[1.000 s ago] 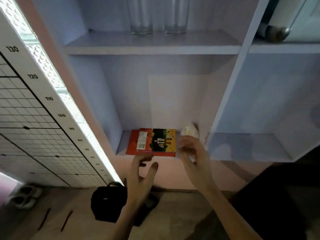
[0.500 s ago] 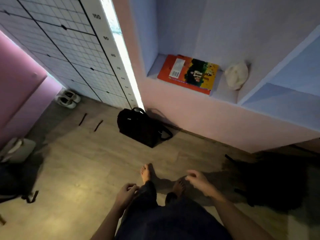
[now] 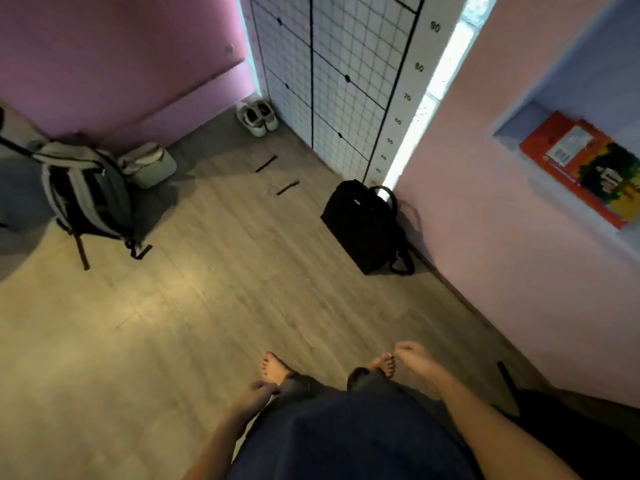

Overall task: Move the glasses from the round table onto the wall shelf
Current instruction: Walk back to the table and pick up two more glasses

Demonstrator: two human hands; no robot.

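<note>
- The view looks down on a wood floor [image 3: 180, 306], with a pink wall at eleven o'clock, a gridded height chart [image 3: 332, 81] at twelve, and the wall shelf [image 3: 512, 133] at two o'clock.
- On the left, at nine o'clock, a grey backpack [image 3: 86, 195] leans by a pale pouch [image 3: 149, 164]; white shoes [image 3: 258, 117] sit at the chart's foot, and a black bag [image 3: 367, 226] stands near the middle, against the pink wall.
- A second ago the shelf filled the view and both hands were up at it; now the head has swung left and down, so the person is judged to be turning away for the next glass.
- The left hand [image 3: 258, 393] hangs at six o'clock, fingers loosely curled, holding nothing.
- The right hand [image 3: 412, 358], just right of it, is also loosely curled and empty.
- No glass or round table is in view, so neither hand is near one; only a red book [image 3: 581, 168] shows on the shelf.
</note>
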